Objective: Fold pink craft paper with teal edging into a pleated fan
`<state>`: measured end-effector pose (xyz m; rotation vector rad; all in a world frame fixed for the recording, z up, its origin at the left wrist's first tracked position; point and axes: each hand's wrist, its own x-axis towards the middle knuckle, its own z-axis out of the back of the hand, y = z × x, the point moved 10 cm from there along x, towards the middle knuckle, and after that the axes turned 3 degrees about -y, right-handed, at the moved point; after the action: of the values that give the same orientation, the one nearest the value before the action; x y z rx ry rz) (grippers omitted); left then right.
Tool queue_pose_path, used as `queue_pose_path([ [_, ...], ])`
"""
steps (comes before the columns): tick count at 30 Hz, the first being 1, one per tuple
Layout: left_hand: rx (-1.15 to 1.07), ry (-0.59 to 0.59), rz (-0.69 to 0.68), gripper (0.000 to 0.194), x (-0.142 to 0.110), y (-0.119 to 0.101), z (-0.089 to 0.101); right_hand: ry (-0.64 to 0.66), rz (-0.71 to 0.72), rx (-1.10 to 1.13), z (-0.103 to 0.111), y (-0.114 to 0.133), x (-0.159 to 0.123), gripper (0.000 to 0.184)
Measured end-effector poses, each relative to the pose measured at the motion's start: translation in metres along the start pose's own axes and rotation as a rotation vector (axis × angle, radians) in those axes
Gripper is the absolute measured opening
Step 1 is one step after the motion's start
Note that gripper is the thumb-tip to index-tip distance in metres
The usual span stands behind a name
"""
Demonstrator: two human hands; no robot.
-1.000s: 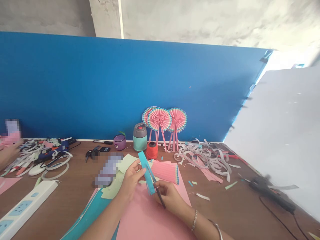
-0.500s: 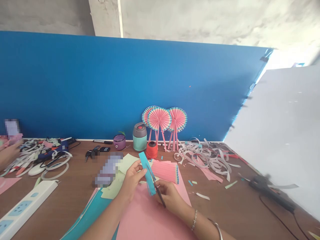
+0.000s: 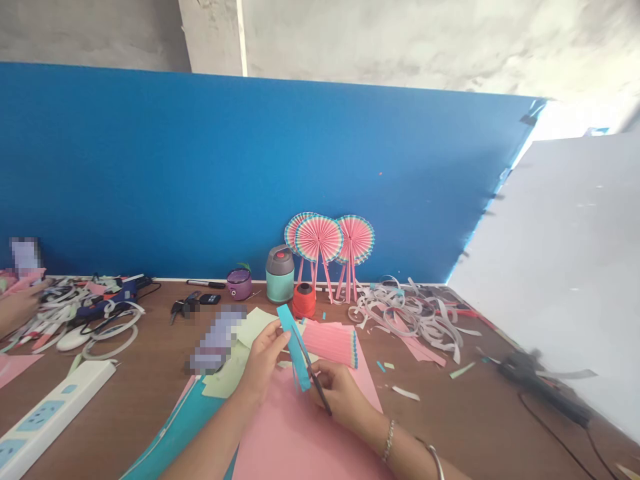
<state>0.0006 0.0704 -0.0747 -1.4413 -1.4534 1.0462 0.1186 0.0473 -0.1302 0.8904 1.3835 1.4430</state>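
Observation:
My left hand [image 3: 266,352] pinches a narrow blue paper strip [image 3: 294,343] near its upper end, holding it tilted above the pink paper sheet [image 3: 300,427]. In my right hand [image 3: 340,393] is a pair of dark-handled scissors [image 3: 320,390]; the fingers wrap round the handles and the blades lie along the strip's right edge. Whether the blades are apart is hard to tell. Just behind the hands lies a pleated pink paper piece [image 3: 331,343] with a blue-edged end. Pale green paper [image 3: 227,373] is to the left of my left hand.
Pink paper fans [image 3: 319,238] stand at the back, beside a mint flask [image 3: 280,275] and a red thread spool [image 3: 304,301]. Curled paper strips [image 3: 415,317] pile up at right, near a glue gun [image 3: 545,383]. A power strip [image 3: 55,417] lies left; another person's hand [image 3: 20,307] is far left.
Almost nothing differs. My left fingers have shifted slightly on the blue strip, and the strip has tilted a little; the scissors stay beside it.

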Motion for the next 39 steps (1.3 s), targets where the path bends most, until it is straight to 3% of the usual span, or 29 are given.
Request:
queue_pose_path([
  [4,-0.010,-0.050,-0.023,0.032,0.0013,-0.0017,0.0067,0.005,-0.026,0.004,-0.0009,-0.0007,-0.0011,0.016],
  [10,-0.058,0.017,-0.021,0.029,0.0029,-0.0001,0.0026,0.025,-0.027,0.029,-0.0041,0.0050,-0.0042,0.020],
  [39,-0.022,-0.019,0.004,0.035,-0.0006,-0.0024,0.0026,0.003,-0.010,-0.009,-0.0007,0.0031,-0.0018,0.019],
])
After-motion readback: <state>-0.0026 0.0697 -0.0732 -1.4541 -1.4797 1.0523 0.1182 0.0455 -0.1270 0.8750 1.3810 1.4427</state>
